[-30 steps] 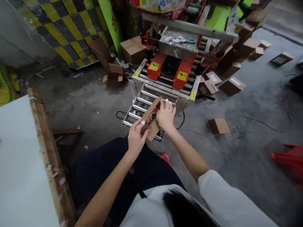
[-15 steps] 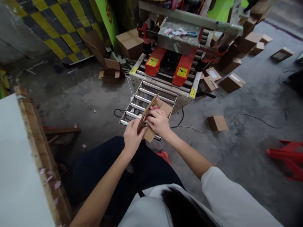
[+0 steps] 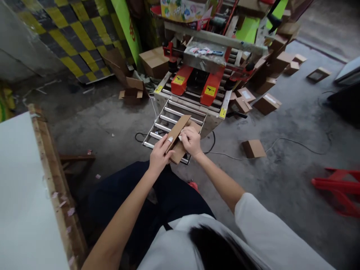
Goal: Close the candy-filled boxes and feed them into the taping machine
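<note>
- Brown rectangular cardboard box (image 3: 179, 150) over silver metal roller conveyor (image 3: 173, 112)
- Long flap (image 3: 179, 128) now flatter, opening narrower; reads nearer closed
- Left hand (image 3: 161, 155): fingers pinch box end
- Right hand (image 3: 191, 140): fingers curled at opening, hold unclear

the hands (image 3: 159, 156) partly hide the carton (image 3: 179, 127); the right edge crops a red stool (image 3: 334, 183)

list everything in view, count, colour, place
small carton: 1, brown, between hands
roller rack: 1, silver, under carton
machine: 1, silver and red, beyond rack
printed box: 1, multicoloured, top centre
loose cartons: many, brown, around machine
stack: 1, yellow and grey, upper left
table: 1, white, lower left
frame: 1, red, right edge
cables: several, dark and pale, floor
shirt: 1, white, bottom
left hand: 1, white fingertip, on carton flap
right hand: 1, bare, at carton opening
</note>
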A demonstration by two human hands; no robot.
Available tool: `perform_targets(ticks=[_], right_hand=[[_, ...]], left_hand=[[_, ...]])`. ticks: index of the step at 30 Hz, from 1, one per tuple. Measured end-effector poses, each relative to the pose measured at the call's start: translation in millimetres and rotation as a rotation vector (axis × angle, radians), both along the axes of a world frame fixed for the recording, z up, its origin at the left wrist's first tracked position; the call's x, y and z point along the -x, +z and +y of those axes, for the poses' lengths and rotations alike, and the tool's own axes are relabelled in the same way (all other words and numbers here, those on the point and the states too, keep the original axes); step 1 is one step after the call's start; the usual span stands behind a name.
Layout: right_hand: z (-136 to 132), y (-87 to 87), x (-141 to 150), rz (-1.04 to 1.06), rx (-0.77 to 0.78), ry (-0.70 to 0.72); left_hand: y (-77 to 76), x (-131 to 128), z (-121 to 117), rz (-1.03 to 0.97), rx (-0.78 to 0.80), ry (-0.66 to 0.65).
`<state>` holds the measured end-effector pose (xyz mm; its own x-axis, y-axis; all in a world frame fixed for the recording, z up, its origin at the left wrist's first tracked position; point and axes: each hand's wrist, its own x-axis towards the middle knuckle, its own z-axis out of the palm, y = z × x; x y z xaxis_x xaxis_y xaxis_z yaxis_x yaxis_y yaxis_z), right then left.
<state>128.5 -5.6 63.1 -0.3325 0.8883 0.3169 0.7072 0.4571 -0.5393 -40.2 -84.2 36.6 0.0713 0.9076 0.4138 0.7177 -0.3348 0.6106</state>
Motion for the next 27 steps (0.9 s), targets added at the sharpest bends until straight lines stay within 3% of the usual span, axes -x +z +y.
perform_targets(ticks=[3,5,8,12,15,18,21,23,27], right_hand=[[-7.4,-13.0,-3.6,0.195,-0.095,-0.300],[-12.5,-17.0,-1.3,0.172,-0.076,-0.334],[-30.5,-14.7,0.9,-0.024,-0.007,-0.176],[-69.2,-4.5,-3.6,-0.274,0.049,0.166],[-74.0,-0.7,-7.4,-0.349,0.046,0.272],[-31.4,-3.2,-10.6,-0.401,0.019,0.295],[50.7,-1.0,-22.2,-0.439,0.029,0.290],[108.8,11.3,-34.7,-0.467,0.055,0.250],[192.6,38.1,-46.1,-0.385,0.026,0.032]], left_hand=[[0.6,-1.9,-8.8,0.060,0.025,-0.027],[4.1,-3.9,-16.8,0.102,0.070,-0.040],[12.0,-6.1,-25.4,0.089,0.146,-0.044],[20.3,-3.6,-23.8,-0.078,0.237,-0.031],[17.3,0.0,-17.6,-0.268,0.287,-0.003],[2.3,0.9,-15.0,-0.500,0.298,0.127],[-19.1,-1.4,-22.3,-0.578,0.297,0.223],[-28.6,-4.9,-36.5,-0.554,0.327,0.216],[-24.4,-13.5,-76.9,-0.469,0.399,0.207]])
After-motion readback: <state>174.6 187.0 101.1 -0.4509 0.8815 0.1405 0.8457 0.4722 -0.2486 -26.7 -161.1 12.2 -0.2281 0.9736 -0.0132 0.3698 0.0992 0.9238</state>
